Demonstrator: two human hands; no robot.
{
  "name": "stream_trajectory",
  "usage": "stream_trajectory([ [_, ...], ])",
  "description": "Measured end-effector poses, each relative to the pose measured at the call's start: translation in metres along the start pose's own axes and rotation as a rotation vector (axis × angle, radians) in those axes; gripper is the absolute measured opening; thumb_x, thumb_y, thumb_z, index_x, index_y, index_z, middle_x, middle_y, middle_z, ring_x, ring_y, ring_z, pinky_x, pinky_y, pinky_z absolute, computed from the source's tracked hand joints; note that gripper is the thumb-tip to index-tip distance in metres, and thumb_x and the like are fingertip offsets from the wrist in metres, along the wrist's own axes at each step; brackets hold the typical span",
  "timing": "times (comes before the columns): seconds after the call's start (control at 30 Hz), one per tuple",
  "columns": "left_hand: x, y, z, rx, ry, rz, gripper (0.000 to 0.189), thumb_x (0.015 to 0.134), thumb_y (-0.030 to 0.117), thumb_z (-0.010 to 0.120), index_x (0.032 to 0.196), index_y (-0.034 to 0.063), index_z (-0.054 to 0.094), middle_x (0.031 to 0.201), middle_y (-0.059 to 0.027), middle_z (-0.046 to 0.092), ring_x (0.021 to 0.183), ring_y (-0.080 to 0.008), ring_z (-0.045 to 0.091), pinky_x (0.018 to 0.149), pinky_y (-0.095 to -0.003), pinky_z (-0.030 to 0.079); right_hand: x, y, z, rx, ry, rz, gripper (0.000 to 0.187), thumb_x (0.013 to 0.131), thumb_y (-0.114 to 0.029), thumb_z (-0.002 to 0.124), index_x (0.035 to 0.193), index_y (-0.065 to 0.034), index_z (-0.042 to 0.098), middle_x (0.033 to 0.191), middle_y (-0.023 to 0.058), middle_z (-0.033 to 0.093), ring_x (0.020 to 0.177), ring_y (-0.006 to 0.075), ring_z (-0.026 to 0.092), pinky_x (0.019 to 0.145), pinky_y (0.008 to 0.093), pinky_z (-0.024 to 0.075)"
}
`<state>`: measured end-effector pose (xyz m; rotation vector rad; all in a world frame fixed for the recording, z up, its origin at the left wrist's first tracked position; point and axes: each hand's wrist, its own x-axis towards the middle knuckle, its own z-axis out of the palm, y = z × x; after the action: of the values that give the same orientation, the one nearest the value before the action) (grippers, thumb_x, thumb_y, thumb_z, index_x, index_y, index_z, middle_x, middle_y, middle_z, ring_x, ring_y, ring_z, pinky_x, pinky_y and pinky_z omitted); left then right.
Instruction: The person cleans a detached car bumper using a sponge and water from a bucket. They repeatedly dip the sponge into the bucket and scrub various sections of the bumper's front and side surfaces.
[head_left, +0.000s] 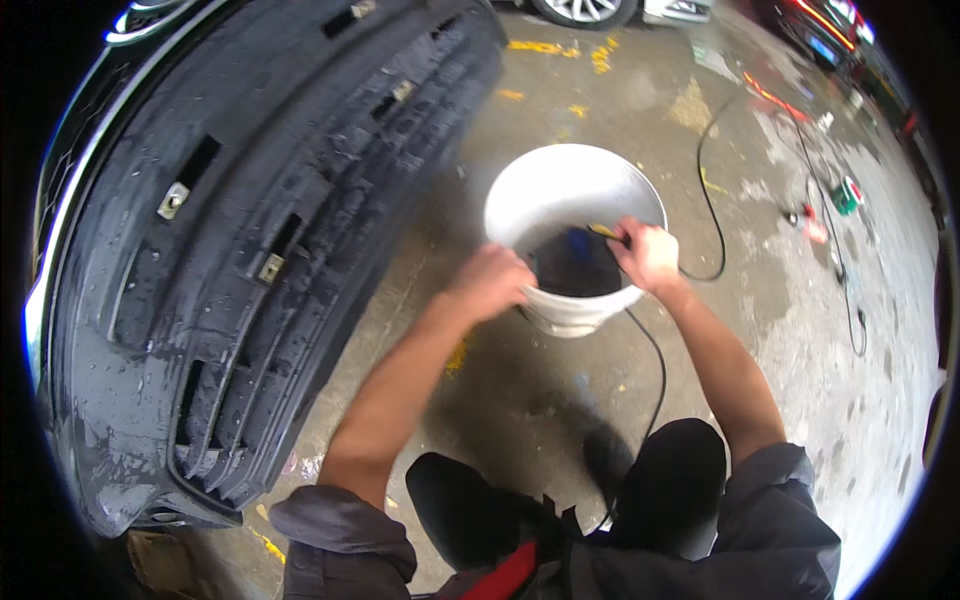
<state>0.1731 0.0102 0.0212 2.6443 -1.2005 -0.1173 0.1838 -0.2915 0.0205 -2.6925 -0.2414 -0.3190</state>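
Note:
A white plastic bucket (551, 184) stands on the floor between my arms, with dark contents (577, 271) at its bottom. My left hand (491, 281), a little blurred, grips the near left part of the rim. Inside the right side of the bucket, the fingers of my right hand (649, 253) close around a slim tool with a yellow and black handle (602, 231). A blurred blue patch (579, 244) shows near the handle; whether it belongs to the tool, I cannot tell.
To the left is a wet black plastic car bumper (300, 187) with slots and metal clips. A black cable (701, 161) runs along the wet concrete floor (750, 315) behind the bucket. A green container (846, 196) stands at right. Parked cars are beyond, one showing a wheel (589, 9).

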Motion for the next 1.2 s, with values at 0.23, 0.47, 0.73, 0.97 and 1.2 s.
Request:
stream_trajectory([
  [0.23,0.035,0.091,0.052,-0.123,0.396,0.026,0.017,0.078,0.03,0.078,0.087,0.0186,0.07,0.085,0.0006,0.064,0.09,-0.0218,0.062,0.082,-0.0412,0.043,0.046,0.075,-0.031,0.018,-0.124,-0.216,0.012,0.083,-0.018,0.078,0.087,-0.0113,0.07,0.083,0.0121,0.072,0.082,0.0352,0.071,0.071,0.0442,0.0556],
  [0.47,0.116,0.186,0.078,-0.193,0.549,-0.146,0.022,0.076,0.028,0.078,0.087,0.0132,0.066,0.081,-0.0012,0.061,0.082,-0.0213,0.062,0.07,-0.0378,0.047,0.108,0.145,-0.038,-0.177,-0.315,-0.456,0.008,0.083,-0.016,0.077,0.088,-0.0117,0.073,0.088,0.0114,0.071,0.084,0.0331,0.069,0.073,0.0427,0.0548],
  [0.73,0.096,0.177,0.063,-0.469,0.426,-0.085,0.03,0.083,0.015,0.074,0.111,0.0083,0.066,0.099,-0.0108,0.067,0.099,-0.031,0.065,0.082,-0.0427,0.053,0.101,0.079,0.134,-0.136,-0.91,-0.643,0.019,0.09,-0.031,0.067,0.093,-0.0168,0.08,0.095,0.0137,0.074,0.092,0.0373,0.069,0.081,0.0485,0.0566],
  [0.97,-0.061,0.146,-0.044,-0.23,0.586,-0.336,0.046,0.089,0.011,0.074,0.134,0.0092,0.065,0.117,-0.0073,0.071,0.102,-0.0257,0.07,0.088,-0.0382,0.059,0.031,0.082,0.284,-0.44,-1.219,-0.964,0.033,0.093,-0.028,0.059,0.116,-0.0141,0.077,0.116,0.0166,0.074,0.106,0.0379,0.071,0.086,0.0527,0.0577],
  [1.2,-0.159,0.132,-0.158,0.209,0.566,-0.361,0.022,0.096,0.01,0.067,0.117,0.005,0.068,0.113,-0.0091,0.077,0.083,-0.0198,0.074,0.07,-0.035,0.062,0.02,0.158,0.366,-0.472,-0.75,-1.207,0.029,0.091,-0.022,0.061,0.111,-0.0118,0.08,0.118,0.0173,0.075,0.107,0.0364,0.073,0.083,0.0541,0.0588],
])
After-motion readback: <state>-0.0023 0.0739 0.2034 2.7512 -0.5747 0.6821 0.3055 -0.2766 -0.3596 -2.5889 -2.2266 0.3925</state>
